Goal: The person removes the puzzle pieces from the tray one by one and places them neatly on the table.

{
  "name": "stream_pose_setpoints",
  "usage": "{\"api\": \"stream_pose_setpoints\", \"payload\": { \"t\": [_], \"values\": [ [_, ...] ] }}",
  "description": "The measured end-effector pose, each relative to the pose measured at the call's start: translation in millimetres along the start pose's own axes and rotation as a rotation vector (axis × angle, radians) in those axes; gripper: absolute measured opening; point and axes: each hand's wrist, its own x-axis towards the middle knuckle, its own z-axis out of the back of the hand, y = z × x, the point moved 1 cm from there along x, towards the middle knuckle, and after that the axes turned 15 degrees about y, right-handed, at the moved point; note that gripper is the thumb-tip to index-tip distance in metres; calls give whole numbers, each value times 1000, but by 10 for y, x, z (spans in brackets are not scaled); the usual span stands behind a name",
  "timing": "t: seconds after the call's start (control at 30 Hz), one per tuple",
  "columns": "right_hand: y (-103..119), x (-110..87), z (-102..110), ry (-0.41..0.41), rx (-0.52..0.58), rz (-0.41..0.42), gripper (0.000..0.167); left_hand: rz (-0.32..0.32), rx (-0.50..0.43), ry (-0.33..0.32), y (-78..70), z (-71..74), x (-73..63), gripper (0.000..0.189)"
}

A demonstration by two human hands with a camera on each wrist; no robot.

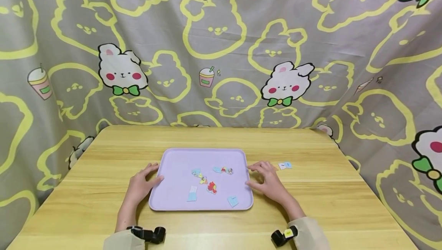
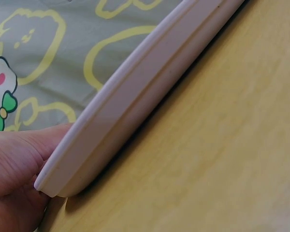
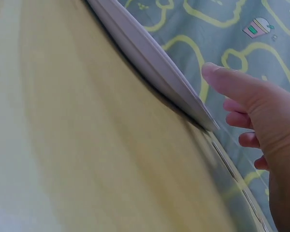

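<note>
A lilac tray (image 1: 179,200) lies on the wooden table, with several small paper puzzle pieces on it. Among them are a red and yellow piece (image 1: 212,187), a white and blue piece (image 1: 192,194) and a light blue piece (image 1: 233,201). At the tray's left edge, my left hand (image 1: 141,184) holds the rim, thumb on top; in the left wrist view part of that hand (image 2: 12,169) hides behind the tray wall. Beside the right edge is my right hand (image 1: 268,181), its thumb and fingers spread. The right wrist view shows that thumb (image 3: 232,87) apart from the tray wall (image 3: 159,72).
More puzzle pieces (image 1: 285,165) lie on the table beyond my right hand, which partly hides them. A patterned curtain (image 1: 221,100) hangs along the table's back edge and both sides. Black wrist cameras (image 1: 159,235) sit on both forearms.
</note>
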Motion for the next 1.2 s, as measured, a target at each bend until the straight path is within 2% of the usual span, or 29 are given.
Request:
{"api": "stream_pose_setpoints", "payload": {
  "t": [0.27, 0.4, 0.63, 0.9, 1.2],
  "values": [
    [112, 25, -92, 51, -7, 58, 50, 1, -15, -3, -6, 10, -9, 56],
    [174, 24, -133, 104, -27, 87, 51, -7, -10, -6, 5, 10, -5, 56],
    [279, 18, -146, 210, 18, 126, 52, -22, 8, -18, 25, 7, 5, 54],
    [323, 30, -156, 289, -32, 163, 51, -7, -28, -3, 30, 9, 9, 55],
    [406, 61, -134, 354, -68, 196, 48, -14, -20, -9, 15, 19, 4, 53]
  ]
}}
